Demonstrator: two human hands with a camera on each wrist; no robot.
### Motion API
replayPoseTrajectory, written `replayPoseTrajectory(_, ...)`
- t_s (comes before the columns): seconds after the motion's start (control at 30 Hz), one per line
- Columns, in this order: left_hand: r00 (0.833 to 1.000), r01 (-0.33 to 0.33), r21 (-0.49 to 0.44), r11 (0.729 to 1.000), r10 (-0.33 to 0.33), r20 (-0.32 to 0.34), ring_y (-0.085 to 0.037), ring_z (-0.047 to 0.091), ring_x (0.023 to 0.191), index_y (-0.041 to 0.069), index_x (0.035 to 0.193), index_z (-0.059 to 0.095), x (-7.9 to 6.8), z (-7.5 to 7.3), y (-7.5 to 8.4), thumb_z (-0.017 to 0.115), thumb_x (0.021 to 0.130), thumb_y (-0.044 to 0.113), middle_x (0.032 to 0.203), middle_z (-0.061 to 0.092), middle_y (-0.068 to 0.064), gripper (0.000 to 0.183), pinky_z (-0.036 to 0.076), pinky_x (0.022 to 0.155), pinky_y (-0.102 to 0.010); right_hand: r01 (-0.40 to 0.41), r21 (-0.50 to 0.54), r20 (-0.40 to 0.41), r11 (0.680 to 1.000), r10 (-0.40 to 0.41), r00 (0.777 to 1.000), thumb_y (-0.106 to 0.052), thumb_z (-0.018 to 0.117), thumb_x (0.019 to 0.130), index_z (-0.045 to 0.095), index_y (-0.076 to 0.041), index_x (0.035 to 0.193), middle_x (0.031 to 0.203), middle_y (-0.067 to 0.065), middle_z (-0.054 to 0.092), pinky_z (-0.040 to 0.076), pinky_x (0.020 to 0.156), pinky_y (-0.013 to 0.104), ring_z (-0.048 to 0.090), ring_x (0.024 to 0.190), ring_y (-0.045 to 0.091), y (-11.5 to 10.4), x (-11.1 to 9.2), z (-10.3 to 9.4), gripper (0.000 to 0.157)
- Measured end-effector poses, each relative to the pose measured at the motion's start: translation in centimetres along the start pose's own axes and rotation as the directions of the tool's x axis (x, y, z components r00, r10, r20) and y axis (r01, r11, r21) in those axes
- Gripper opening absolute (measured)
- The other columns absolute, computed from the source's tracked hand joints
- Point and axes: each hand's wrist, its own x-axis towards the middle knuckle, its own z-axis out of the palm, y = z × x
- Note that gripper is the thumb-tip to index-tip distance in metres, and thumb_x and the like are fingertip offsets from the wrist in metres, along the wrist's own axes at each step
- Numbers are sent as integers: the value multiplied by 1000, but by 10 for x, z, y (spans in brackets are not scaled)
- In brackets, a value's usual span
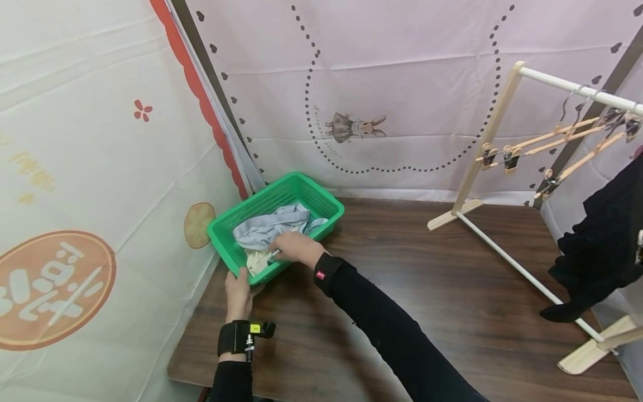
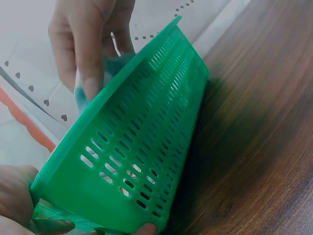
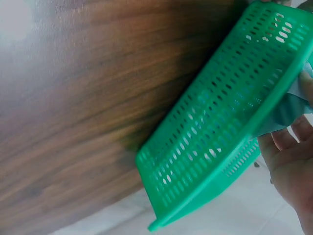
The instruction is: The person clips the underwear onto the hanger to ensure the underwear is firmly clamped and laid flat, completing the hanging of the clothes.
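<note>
Basket: A green perforated basket sits on the brown wood-grain table, at its far left, close beside the printed wall cloth.
Laundry: Inside the basket lie a light blue-grey garment, bunched toward the middle, and a cream cloth at the near end.
Left hand: A person's left hand grips the basket's near corner, thumb at the rim and fingers around the outside; a black band with a small yellow-marked device circles the wrist.
Right hand: The right hand reaches over the near long side and pinches a greyish piece of fabric between thumb and fingers; whether it belongs to the blue-grey garment cannot be told.
Sleeves: Both arms wear black, the right cuff bearing a small red tag.
Rack: At right stands a drying rack of pale wooden posts and white rails, well apart from the basket.
Hangers: Wooden clip hangers hang from its top rail.
Dark garment: A black garment hangs at the rack's right, cut off by the frame edge.
Backdrop: A dressed rabbit print decorates the pale far wall inside a dotted line.
</note>
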Motion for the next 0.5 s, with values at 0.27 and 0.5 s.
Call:
replayPoseTrajectory(0.27,999,38,-27,999,-38,19,-38,35,139,0,159,13,-2,5,17,28,110,18,157,22,-25,55,40,109,-63,21,-29,-103,999,-24,994,-23,61,104,70,-14,129,126,-2,71,51,96,23,66,115,12,11,-14,-40,28)
replayPoseTrajectory(0.5,1000,23,-16,1000,-23,4,-35,31,142,3,161,9,9,2,8,27,111,23,161,18,-22,57,41,108,-62,49,51,-252,997,-35,967,-25,62,103,72,-17,122,118,-4,73,53,88,20,68,106,8,18,-37,-85,23)
